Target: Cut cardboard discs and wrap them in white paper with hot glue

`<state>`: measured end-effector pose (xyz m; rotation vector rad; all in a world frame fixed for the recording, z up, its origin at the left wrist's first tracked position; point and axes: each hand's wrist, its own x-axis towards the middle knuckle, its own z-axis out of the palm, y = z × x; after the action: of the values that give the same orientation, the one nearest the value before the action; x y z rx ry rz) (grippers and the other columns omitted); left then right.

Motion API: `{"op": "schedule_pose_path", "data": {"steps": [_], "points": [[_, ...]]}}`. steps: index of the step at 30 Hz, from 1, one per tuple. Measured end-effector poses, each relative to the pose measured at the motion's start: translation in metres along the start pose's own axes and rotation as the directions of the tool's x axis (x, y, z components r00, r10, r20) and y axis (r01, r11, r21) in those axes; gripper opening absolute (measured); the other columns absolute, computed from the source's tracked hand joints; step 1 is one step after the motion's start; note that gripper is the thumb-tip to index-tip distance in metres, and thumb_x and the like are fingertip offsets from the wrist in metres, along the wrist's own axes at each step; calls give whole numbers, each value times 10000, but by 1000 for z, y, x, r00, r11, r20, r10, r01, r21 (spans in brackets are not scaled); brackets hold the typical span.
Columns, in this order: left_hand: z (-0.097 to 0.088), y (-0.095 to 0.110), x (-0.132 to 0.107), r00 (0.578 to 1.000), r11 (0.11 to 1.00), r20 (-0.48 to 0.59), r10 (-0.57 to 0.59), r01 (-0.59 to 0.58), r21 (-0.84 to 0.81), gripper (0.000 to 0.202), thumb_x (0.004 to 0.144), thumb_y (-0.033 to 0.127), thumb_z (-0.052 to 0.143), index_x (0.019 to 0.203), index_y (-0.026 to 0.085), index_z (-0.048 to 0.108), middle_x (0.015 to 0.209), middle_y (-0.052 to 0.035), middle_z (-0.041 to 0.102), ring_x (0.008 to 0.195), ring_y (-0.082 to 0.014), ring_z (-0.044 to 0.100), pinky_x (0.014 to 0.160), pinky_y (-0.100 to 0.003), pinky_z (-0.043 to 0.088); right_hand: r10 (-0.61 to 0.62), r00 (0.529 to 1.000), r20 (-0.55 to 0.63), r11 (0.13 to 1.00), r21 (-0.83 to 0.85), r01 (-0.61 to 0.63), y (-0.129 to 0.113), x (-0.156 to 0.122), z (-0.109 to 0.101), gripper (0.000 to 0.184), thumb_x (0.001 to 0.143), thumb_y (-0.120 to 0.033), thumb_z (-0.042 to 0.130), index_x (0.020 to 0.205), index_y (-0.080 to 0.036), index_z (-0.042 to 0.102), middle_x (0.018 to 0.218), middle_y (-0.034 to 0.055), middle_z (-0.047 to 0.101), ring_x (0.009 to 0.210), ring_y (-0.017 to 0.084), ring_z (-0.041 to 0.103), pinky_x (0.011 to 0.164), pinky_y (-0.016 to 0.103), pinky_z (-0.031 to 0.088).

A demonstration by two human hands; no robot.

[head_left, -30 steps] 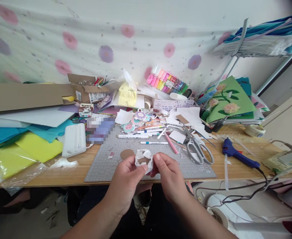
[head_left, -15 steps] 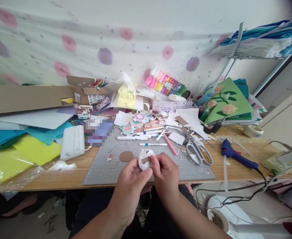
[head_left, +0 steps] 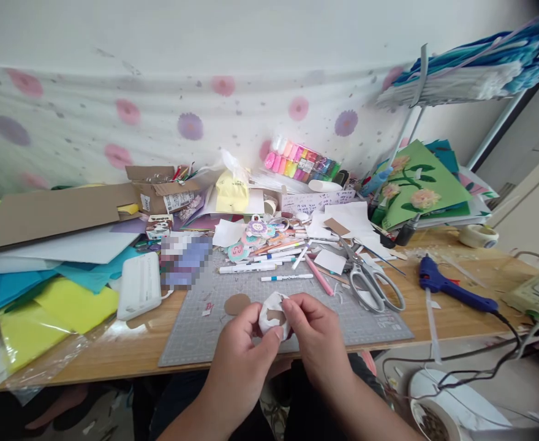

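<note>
At the desk (head_left: 136,344), the left hand (head_left: 242,349) has its grip closed on a paper-edged cardboard piece (head_left: 274,315), apparently steadying it for the right hand (head_left: 320,337), pinching its rim.

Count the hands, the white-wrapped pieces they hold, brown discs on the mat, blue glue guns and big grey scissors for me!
Hands (left hand, right hand): 2
White-wrapped piece: 1
Brown disc: 1
Blue glue gun: 1
Big grey scissors: 1
Total: 6
</note>
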<state>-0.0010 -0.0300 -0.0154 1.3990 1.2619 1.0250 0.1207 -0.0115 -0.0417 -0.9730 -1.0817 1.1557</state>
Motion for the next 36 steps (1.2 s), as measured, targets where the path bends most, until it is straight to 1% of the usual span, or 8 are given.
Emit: {"op": "schedule_pose_path", "data": {"steps": [3, 8, 10, 18, 25, 28, 32, 36], "points": [[1, 1, -1, 1000, 996, -20, 17, -15, 82, 190, 802, 331, 562, 683, 188, 521, 629, 29, 480, 604, -141, 431, 551, -241, 365, -27, 1000, 1, 998, -52, 27, 4, -4, -1, 282, 765, -430, 673, 679, -162, 647, 586, 2, 607, 536, 134, 521, 524, 241, 439], [-5, 5, -2, 999, 987, 22, 38, -41, 157, 125, 815, 306, 515, 765, 200, 558, 708, 9, 554, 683, -171, 504, 625, -258, 393, -57, 991, 121, 992, 118, 42, 8, 0, -13, 372, 878, -492, 525, 855, -169, 708, 617, 15, 597, 575, 149, 535, 551, 266, 460], [-10, 7, -1, 998, 962, 28, 60, -65, 263, 120, 806, 278, 516, 708, 209, 522, 652, 27, 511, 630, -157, 467, 583, -252, 355, -33, 988, 148, 993, 116, 16, 1, 6, -15, 348, 856, -486, 566, 911, -177, 715, 676, 23, 615, 607, 151, 538, 557, 264, 459], [-22, 11, 4, 990, 866, 25, 139, -134, 482, 136, 797, 220, 493, 663, 215, 473, 628, 41, 465, 619, -150, 443, 576, -261, 301, 54, 977, 207, 998, -23, -51, -21, 15, -1, 172, 717, -321, 723, 712, -169, 643, 623, -17, 605, 577, 130, 536, 556, 245, 433], [-17, 3, 8, 992, 891, 2, 129, -116, 440, 116, 809, 226, 469, 695, 219, 484, 642, 37, 467, 622, -153, 447, 572, -254, 316, 91, 971, 222, 985, 124, -121, -13, 18, -3, 84, 677, -216, 717, 742, -174, 684, 668, -5, 651, 605, 133, 552, 589, 248, 441], [-18, 1, 10, 992, 891, 16, 122, -117, 439, 97, 808, 226, 482, 724, 217, 529, 659, 31, 498, 643, -159, 465, 591, -257, 328, 90, 965, 246, 964, 222, -147, -11, 20, -6, 123, 711, -274, 705, 778, -173, 725, 681, 11, 665, 608, 139, 555, 591, 257, 449], [-20, 1, 12, 992, 896, 0, 124, -112, 429, 120, 796, 214, 511, 676, 211, 518, 618, 39, 468, 602, -149, 437, 576, -259, 320, 76, 983, 166, 980, 169, -105, -7, 24, -3, 155, 750, -309, 713, 690, -166, 704, 592, -9, 618, 549, 115, 510, 547, 234, 421], [-27, -2, 13, 991, 982, 75, 110, -120, 145, 110, 823, 286, 562, 837, 204, 633, 785, -6, 612, 767, -186, 539, 701, -270, 393, 25, 992, 122, 982, 185, -48, -5, 25, 2, 136, 753, -287, 712, 693, -169, 683, 606, -9, 633, 561, 113, 523, 542, 224, 432]]}}
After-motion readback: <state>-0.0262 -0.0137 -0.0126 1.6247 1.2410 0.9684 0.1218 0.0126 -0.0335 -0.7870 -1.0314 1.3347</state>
